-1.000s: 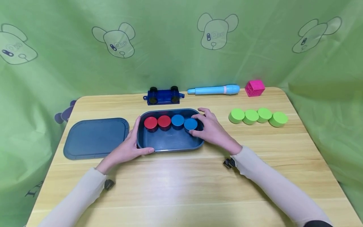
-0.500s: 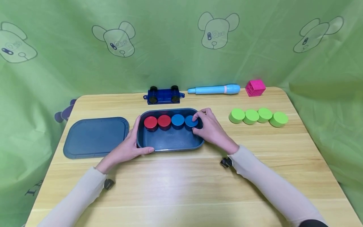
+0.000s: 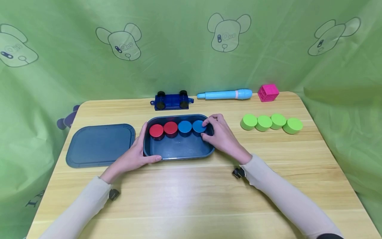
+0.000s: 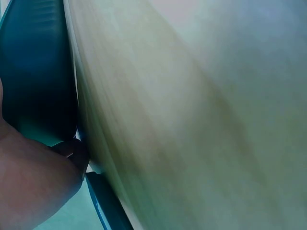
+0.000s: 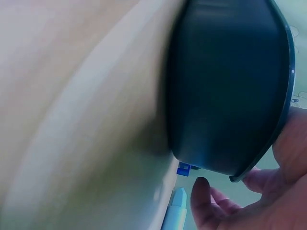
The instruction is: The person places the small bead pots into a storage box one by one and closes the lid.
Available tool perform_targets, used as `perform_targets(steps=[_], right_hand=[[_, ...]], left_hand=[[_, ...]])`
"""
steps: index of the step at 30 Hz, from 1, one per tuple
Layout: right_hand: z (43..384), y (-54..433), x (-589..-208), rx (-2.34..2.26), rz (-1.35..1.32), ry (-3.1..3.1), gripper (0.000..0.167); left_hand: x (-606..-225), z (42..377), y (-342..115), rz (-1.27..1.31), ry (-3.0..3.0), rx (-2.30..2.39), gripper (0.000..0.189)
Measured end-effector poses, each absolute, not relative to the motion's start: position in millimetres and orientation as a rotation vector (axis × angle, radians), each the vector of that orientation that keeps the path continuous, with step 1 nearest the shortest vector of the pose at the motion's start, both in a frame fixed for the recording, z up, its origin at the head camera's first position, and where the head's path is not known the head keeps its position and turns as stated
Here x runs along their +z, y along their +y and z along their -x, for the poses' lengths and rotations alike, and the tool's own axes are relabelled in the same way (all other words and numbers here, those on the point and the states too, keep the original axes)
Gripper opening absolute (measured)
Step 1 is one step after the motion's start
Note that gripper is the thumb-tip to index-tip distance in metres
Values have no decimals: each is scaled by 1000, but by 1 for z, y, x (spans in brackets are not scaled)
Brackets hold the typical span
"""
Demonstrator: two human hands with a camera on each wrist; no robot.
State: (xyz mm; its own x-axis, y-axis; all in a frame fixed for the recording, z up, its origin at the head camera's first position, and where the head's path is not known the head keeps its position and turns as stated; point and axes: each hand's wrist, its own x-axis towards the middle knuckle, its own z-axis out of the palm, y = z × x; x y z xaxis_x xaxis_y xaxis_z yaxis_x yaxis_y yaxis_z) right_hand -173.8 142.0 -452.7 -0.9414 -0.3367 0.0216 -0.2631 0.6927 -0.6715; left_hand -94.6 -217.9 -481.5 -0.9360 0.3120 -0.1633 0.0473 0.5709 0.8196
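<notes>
A dark blue-grey plastic box (image 3: pixel 179 151) stands on the table with a row of round blocks along its far side. Two are red (image 3: pixel 156 130) (image 3: pixel 170 128) and two are blue; the left blue block (image 3: pixel 185 127) adjoins the right blue block (image 3: pixel 198 127). My left hand (image 3: pixel 135 153) grips the box's left end, thumb on the near rim and fingers along the side. At the right end, my right hand (image 3: pixel 222 134) reaches over the rim, its thumb and index finger around the right blue block. The right wrist view shows the box's outer wall (image 5: pixel 230 86); the blocks are hidden there.
Left of the box lies a matching flat lid (image 3: pixel 99 146). Behind it sit a blue toy wagon chassis (image 3: pixel 172 101), a light blue pen-like stick (image 3: pixel 223 95) and a pink cube (image 3: pixel 268 93). Several green round blocks (image 3: pixel 264 122) form a row at right.
The right blue block has gone from sitting nearer and askew to level with its row. Since half a second ago, the whole row has shifted slightly left inside the box. My left hand stays put.
</notes>
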Motion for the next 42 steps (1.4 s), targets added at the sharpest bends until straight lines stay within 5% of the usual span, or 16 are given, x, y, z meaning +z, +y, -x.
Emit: perform_targets(steps=[29,42], right_hand=[[153,237,-449,-1731,509,2773,29],[144,310,-454,-1792,58,2924,32]], left_hand=[[-481,94,-217,-297,2518,1292,136],[-480,91,-216,-292,2524,1298,135]])
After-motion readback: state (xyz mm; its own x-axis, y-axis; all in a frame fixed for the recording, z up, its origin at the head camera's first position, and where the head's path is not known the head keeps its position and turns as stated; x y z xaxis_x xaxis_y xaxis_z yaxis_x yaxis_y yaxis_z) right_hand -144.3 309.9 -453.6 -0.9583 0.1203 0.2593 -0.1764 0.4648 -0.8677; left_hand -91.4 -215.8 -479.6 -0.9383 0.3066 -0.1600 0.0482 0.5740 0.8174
